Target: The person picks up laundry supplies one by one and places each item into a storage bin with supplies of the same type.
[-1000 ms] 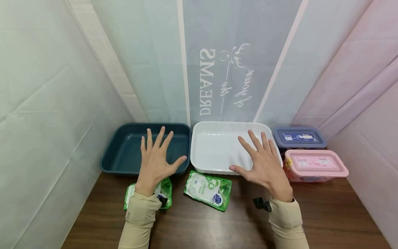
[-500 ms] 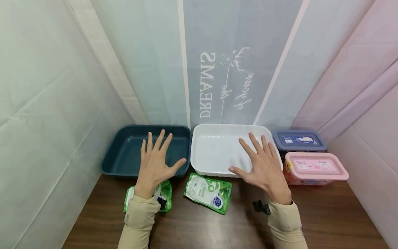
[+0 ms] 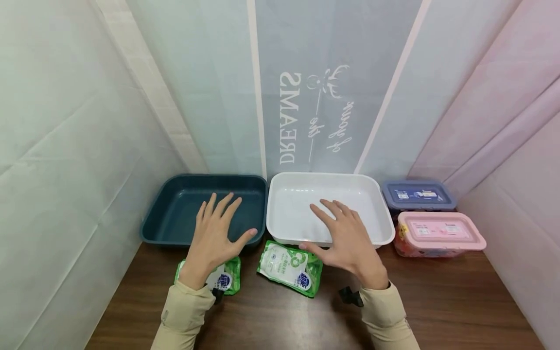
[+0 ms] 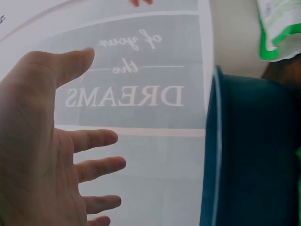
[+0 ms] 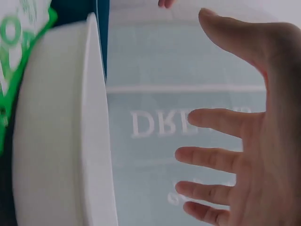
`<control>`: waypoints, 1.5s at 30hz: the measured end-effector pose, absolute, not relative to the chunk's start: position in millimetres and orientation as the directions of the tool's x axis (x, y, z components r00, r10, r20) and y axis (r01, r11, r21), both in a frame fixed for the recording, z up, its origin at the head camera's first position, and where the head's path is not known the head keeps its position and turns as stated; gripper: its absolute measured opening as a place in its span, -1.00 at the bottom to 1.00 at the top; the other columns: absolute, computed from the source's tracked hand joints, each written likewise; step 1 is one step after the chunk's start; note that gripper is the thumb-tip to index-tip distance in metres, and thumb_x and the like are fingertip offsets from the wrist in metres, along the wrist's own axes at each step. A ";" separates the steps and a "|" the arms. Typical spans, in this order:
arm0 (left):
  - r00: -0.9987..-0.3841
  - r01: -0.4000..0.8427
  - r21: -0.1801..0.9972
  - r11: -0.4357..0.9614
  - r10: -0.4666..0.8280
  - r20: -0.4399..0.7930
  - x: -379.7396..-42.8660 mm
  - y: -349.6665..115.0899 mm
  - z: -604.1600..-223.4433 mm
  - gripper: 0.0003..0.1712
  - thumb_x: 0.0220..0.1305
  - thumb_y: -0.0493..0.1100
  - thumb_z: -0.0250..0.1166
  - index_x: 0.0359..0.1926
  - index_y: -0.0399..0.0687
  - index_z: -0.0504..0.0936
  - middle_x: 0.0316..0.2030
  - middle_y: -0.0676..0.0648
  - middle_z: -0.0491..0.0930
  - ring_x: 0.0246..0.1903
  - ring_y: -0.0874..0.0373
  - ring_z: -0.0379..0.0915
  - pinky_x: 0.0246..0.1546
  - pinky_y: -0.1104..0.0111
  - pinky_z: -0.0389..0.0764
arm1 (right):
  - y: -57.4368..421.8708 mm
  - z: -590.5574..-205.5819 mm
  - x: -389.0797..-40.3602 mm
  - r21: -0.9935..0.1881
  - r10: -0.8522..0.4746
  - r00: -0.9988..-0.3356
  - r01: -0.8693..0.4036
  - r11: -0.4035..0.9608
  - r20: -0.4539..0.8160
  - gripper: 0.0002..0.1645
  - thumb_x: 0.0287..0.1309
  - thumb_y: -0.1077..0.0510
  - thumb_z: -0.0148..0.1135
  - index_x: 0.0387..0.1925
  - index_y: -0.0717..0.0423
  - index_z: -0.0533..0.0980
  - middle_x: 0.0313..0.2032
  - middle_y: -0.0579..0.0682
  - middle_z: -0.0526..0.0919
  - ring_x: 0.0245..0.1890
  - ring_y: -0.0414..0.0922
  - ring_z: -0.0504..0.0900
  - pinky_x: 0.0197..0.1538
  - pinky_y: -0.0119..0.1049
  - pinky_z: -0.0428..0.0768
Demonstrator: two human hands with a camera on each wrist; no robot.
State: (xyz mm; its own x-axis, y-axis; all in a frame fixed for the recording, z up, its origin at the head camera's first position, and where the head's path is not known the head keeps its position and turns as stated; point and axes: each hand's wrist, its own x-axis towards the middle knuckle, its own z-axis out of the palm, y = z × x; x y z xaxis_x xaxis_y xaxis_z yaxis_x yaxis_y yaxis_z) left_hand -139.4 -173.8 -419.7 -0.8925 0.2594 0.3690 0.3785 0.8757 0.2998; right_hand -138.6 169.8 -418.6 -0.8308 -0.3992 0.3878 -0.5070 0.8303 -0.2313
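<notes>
Left green-white pouch (image 3: pixel 227 279), right green-white pouch (image 3: pixel 288 269) lie near, probably for easy reach. Left hand (image 3: pixel 214 238), right hand (image 3: pixel 348 240) hover, fingers spread, gripping nothing. Farther: teal tray (image 3: pixel 172 211) left, white tray (image 3: pixel 292 209) right, seemingly paired for access.

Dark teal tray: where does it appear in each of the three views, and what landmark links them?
Head: the dark teal tray is left of centre, beside the white tray.
Left wrist: lower right, cut off by the frame.
Right wrist: only a part, top left.
Shared landmark: DREAMS lettering, partly hidden in right wrist.
</notes>
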 end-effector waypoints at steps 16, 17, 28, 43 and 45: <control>-0.840 0.387 0.403 0.829 0.137 0.525 -93.6 -229.8 -457.4 -0.50 0.38 -0.13 0.47 0.25 -0.24 0.62 0.21 -0.26 0.60 0.17 -0.29 0.45 0.14 -0.21 0.47 | 83.4 -446.8 -115.6 -0.727 -0.525 -0.819 -0.505 0.465 0.232 -0.42 0.52 0.01 0.31 0.42 0.15 0.47 0.26 0.12 0.63 0.18 0.09 0.68 0.20 0.01 0.70; -0.840 0.376 0.414 0.829 0.116 0.530 -90.4 -233.7 -460.5 -0.53 0.37 -0.17 0.47 0.21 -0.26 0.63 0.17 -0.26 0.61 0.12 -0.28 0.47 0.10 -0.19 0.49 | 79.2 -449.9 -114.1 -0.751 -0.535 -0.818 -0.487 0.446 0.212 -0.42 0.53 0.01 0.29 0.42 0.16 0.46 0.26 0.12 0.62 0.17 0.10 0.68 0.20 0.01 0.69; -0.945 0.122 0.481 0.868 -0.046 0.325 -69.5 -260.2 -478.5 -0.69 0.42 -0.25 0.36 0.12 -0.23 0.65 0.11 -0.26 0.63 0.06 -0.23 0.50 -0.04 -0.17 0.56 | 44.0 -481.2 -109.0 -0.899 -0.608 -0.794 -0.254 0.358 -0.018 -0.31 0.55 -0.05 0.26 0.49 0.22 0.37 0.30 0.20 0.60 0.23 0.09 0.68 0.25 -0.20 0.67; -0.991 0.082 0.433 0.898 0.120 -0.061 -75.0 -269.1 -485.8 -0.29 0.38 -0.05 0.41 0.44 -0.30 0.51 0.37 -0.39 0.47 0.30 -0.48 0.33 0.21 -0.36 0.46 | 17.3 -501.1 -95.6 -0.961 -0.580 -0.804 -0.043 0.273 -0.129 -0.16 0.53 -0.01 0.27 0.58 0.33 0.18 0.46 0.29 0.43 0.36 0.15 0.59 0.29 -0.26 0.64; -0.991 0.093 0.419 0.903 0.127 -0.052 -75.6 -268.6 -488.2 -0.29 0.37 -0.04 0.43 0.42 -0.30 0.53 0.35 -0.39 0.48 0.27 -0.50 0.34 0.19 -0.38 0.45 | 14.8 -503.0 -94.3 -0.963 -0.570 -0.810 -0.025 0.269 -0.139 -0.15 0.52 -0.01 0.28 0.57 0.34 0.20 0.43 0.28 0.46 0.35 0.14 0.60 0.29 -0.25 0.64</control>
State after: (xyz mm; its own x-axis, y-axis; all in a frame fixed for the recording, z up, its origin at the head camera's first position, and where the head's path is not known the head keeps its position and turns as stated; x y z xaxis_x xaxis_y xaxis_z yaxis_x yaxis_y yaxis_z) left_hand -75.6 -268.6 -488.2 -0.9906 0.1267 -0.0522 0.0934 0.9030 0.4193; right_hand -94.3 14.8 -503.0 -0.8097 -0.5702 -0.1387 -0.0248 0.2694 -0.9627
